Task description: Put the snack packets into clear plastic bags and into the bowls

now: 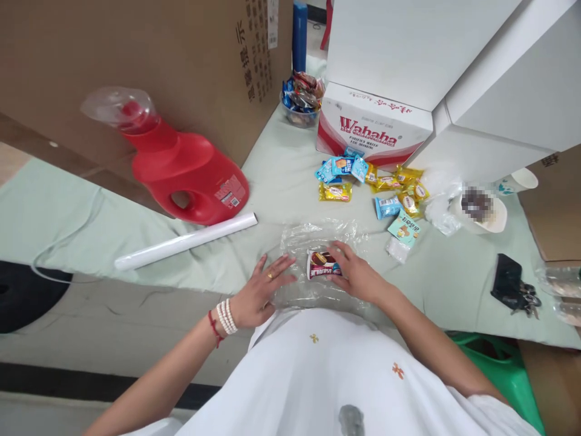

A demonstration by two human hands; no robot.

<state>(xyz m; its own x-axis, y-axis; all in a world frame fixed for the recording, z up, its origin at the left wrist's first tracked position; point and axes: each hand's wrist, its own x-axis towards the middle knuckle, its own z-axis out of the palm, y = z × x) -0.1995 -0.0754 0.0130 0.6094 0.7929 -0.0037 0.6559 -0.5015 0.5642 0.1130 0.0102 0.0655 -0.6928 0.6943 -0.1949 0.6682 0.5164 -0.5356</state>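
A small snack packet [321,264] with a dark red and white wrapper lies on a sheet of clear plastic film [308,233] in front of me. My right hand [351,272] has its fingers and thumb around the right end of the packet. On the other side, my left hand [265,287] rests with fingers spread on the left part of the film, a little apart from the packet. The film spreads beneath both hands, crinkled, on the pale green cloth [276,181].
A red detergent jug [195,172] and a white roll [186,242] lie to the left. Blue packets [342,166] and yellow packets [336,192] sit before the Wahaba carton [372,124]. A snack tub [302,115] stands behind; keys [526,300] and a black pouch [506,281] lie right.
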